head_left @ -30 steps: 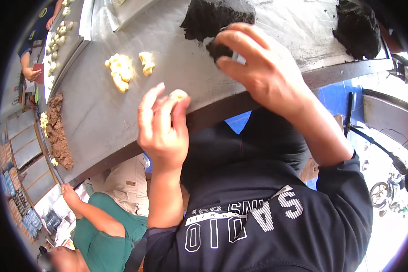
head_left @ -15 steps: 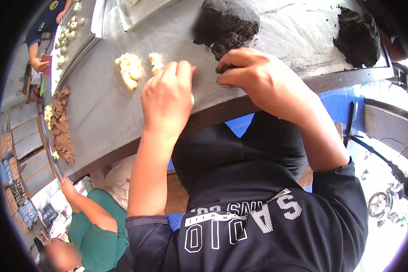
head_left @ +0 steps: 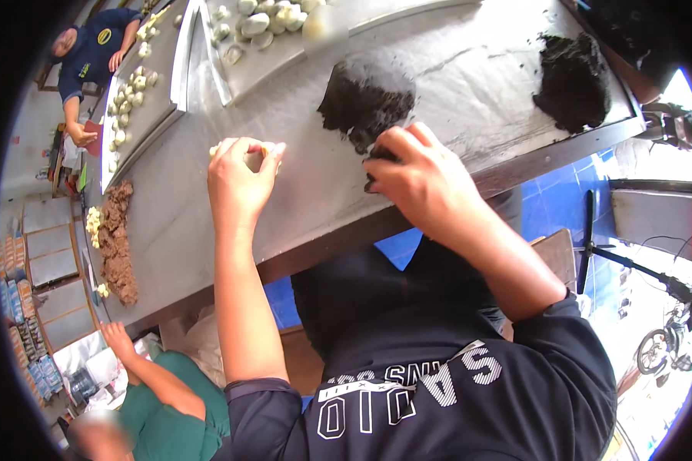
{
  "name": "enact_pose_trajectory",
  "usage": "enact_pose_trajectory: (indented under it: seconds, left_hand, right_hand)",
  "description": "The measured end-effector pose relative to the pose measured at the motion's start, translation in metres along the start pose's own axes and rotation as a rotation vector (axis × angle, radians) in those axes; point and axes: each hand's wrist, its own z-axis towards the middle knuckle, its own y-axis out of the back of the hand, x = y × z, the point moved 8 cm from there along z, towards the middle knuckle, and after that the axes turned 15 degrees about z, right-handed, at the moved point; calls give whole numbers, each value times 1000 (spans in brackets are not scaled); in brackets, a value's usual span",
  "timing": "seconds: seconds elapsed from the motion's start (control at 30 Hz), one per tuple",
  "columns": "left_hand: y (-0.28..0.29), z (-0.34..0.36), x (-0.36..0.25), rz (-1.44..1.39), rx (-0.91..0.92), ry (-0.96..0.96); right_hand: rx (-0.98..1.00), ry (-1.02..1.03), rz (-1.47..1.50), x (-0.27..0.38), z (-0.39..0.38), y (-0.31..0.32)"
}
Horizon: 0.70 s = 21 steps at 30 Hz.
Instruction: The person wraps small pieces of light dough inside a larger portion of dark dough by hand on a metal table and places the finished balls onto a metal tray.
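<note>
Gripping a black dough piece [head_left: 384, 155] in the right hand [head_left: 424, 170] beside a black lump [head_left: 367, 92] left unshaped, curling the left hand [head_left: 240, 183] at yellow dough [head_left: 266, 148], too hidden to tell if gripped, with rounded balls [head_left: 260, 26] already on a tray [head_left: 263, 75].

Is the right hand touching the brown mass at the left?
No, the right hand holds a black lump, and the brown mass lies apart.

Wide head-worn fisheye view, looking down, near metal table [head_left: 307, 203]
</note>
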Motion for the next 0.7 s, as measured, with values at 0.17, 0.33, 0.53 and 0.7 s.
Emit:
enact_pose_trajectory:
  seconds: [0.17, 0.33, 0.53, 0.7]
  left_hand:
    - [0, -6, 8, -97, 27, 2]
    - [11, -54, 1, -806, -98, 175]
    - [-10, -98, 2, -1261, 141, 440]
    - [5, -101, -19, -450, 84, -77]
  right_hand:
    - [-23, 28, -2, -2, -8, 22]
    - [43, 55, 96, -8, -18, 21]
    - [-17, -32, -4, -6, -11, 14]
    - [32, 137, -161, -10, 9, 6]
